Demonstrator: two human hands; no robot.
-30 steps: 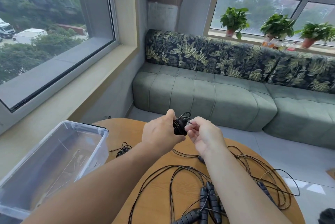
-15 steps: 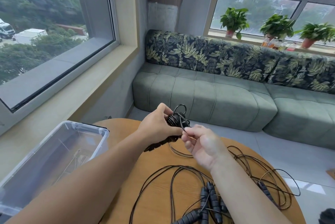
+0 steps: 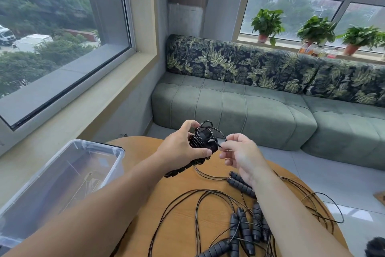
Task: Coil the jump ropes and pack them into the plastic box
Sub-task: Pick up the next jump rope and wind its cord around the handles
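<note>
Left hand (image 3: 183, 148) grips the coiled rope (image 3: 203, 139) above the desk (image 3: 170, 211); right hand (image 3: 239, 154), just beside, pinches its loose end.

- A round wooden table (image 3: 183, 233) is seen under both arms.
- Loose jump ropes (image 3: 210, 215) are spread over it, below and nearer than the held coil, their black cords looped and crossed.
- A cluster of dark ribbed handles (image 3: 243, 229) is laid below the right wrist.
- A clear plastic box (image 3: 62, 181) is set at its edge, left of the grip.
</note>
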